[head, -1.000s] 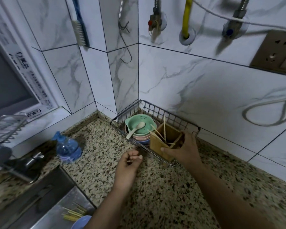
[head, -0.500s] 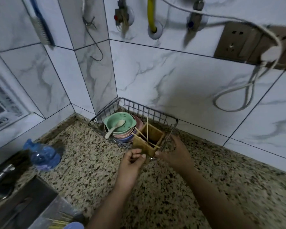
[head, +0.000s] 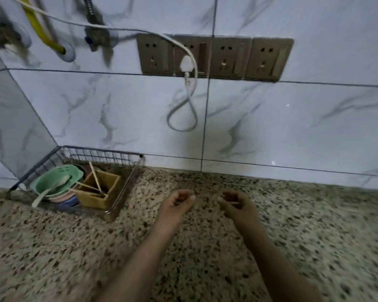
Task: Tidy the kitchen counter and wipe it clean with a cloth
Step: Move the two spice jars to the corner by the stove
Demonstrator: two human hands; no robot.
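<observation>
Both hands hang above the speckled stone counter (head: 205, 253), side by side and a little apart, well to the right of the wire basket (head: 127, 182). The left hand (head: 176, 203) has its fingers loosely curled toward the thumb, and nothing can be made out inside it. The right hand (head: 238, 204) is curled in much the same way; a thin pale line seems to cross its fingers, but the picture is too blurred to tell whether it holds anything. Neither hand touches the counter as far as can be seen. The wire basket sits on the counter in the corner where the two tiled walls meet, its back rail against the wall (head: 292, 127). Inside it, on the left, a green bowl (head: 59, 182) lies on top of a stack of other bowls, pink and blue at the edges, with a pale spoon (head: 50, 190) resting in it and sticking out over the front. Just to the right, still in the basket, stands a square wooden holder (head: 96, 197) with a few chopsticks (head: 95, 178) leaning in it. On the wall above, a row of four brown sockets (head: 214, 56) carries one white plug (head: 186, 63), whose cord (head: 181, 118) loops down below. A yellow hose (head: 42, 29) and metal pipe fittings (head: 96, 35) show at the upper left. No cloth shows in this view.
</observation>
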